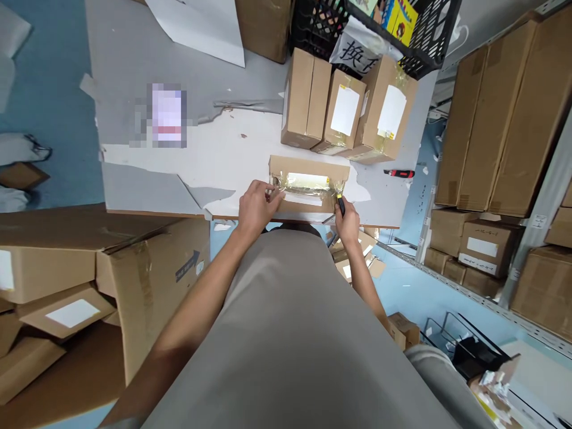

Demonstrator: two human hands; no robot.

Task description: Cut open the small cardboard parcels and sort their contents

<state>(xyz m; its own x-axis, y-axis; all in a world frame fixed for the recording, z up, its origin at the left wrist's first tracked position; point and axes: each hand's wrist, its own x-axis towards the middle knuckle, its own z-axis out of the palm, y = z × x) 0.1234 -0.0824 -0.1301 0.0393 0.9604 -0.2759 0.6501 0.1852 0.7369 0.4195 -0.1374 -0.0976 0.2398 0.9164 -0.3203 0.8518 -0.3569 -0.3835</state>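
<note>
A small cardboard box (308, 162) with a white label and clear tape lies near the table's front edge, in front of me. My left hand (259, 205) grips its left end, thumb and fingers on the tape there. In my right hand (347, 221) is a black and yellow utility knife (341, 204), its front end at the taped right end of the box. The blade itself is too small to make out. A second utility knife, red and black (400, 173), lies on the table to the right.
Taped cardboard boxes (306, 98) stand behind the work, before a black plastic crate (315, 27). The table (165, 190) has a torn white and grey covering. A large open carton (152, 286) with boxes inside stands left, and shelves of cartons (500, 125) rise right.
</note>
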